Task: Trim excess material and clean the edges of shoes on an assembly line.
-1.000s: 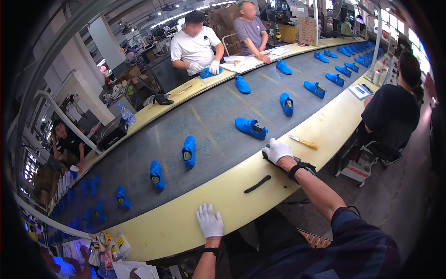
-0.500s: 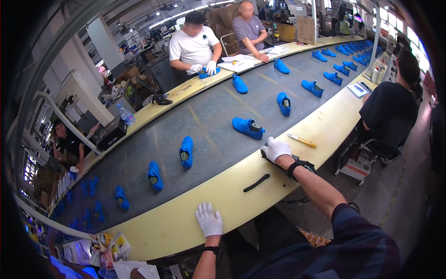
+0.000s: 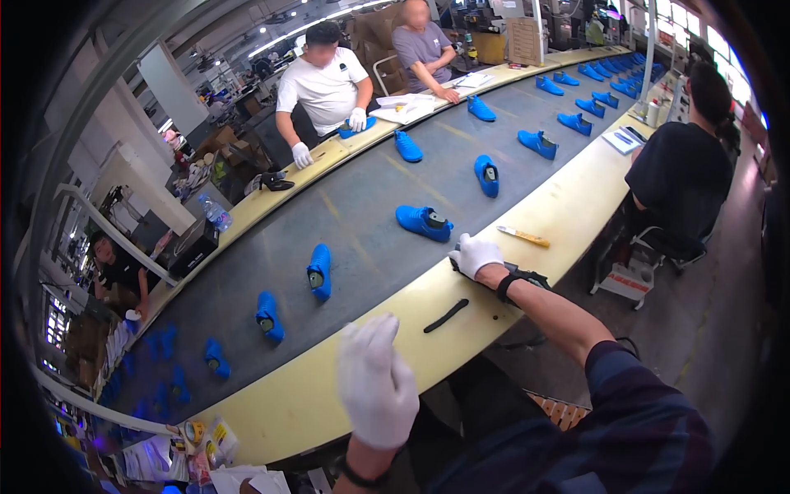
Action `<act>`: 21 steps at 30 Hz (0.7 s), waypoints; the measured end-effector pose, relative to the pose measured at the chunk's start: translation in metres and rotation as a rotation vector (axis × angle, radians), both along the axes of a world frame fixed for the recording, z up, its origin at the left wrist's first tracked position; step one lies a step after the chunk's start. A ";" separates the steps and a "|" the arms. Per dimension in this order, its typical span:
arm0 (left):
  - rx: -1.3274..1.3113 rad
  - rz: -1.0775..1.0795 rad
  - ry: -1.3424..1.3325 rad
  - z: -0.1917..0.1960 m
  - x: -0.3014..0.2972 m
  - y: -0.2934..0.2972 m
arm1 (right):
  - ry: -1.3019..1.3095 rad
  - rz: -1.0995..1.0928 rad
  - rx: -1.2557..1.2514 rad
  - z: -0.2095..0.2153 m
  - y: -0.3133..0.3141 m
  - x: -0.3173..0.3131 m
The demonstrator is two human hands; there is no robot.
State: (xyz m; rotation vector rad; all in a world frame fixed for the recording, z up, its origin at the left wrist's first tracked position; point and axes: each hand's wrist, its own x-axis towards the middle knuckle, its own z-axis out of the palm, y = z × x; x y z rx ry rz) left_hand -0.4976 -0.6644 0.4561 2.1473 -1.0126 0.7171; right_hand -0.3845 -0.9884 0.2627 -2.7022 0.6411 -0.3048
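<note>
My right hand (image 3: 477, 253), in a white glove with a dark wrist strap, lies on the yellow ledge (image 3: 346, 379) of a long grey conveyor belt (image 3: 362, 206). Its fingers curl over a small dark object (image 3: 453, 263); whether they grip it does not show. The nearest blue shoe (image 3: 424, 222) sits on the belt just beyond that hand. My left hand (image 3: 377, 379), also gloved, is raised above the ledge and close to the camera, with its fingers extended and nothing in it. A black strip (image 3: 446, 315) lies on the ledge between the two hands.
A yellow-handled tool (image 3: 522, 236) lies on the ledge right of my right hand. More blue shoes (image 3: 319, 270) ride the belt both ways. A person in white (image 3: 325, 82) works at the far side. Another in black (image 3: 683, 165) sits at the near side, right.
My left hand has lifted off the ledge and come up toward the camera. The shoes have drifted slightly left along the belt. My right hand stays in place.
</note>
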 end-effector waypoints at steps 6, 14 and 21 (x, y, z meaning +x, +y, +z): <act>0.170 -0.034 -0.479 0.114 -0.056 0.028 | -0.037 0.050 -0.040 -0.005 0.006 0.001; 0.174 0.062 -0.710 0.130 -0.083 -0.010 | -0.014 0.068 -0.039 0.003 0.005 -0.001; 0.255 -0.274 -0.987 0.141 -0.029 0.000 | -0.010 0.049 -0.045 0.002 0.006 0.001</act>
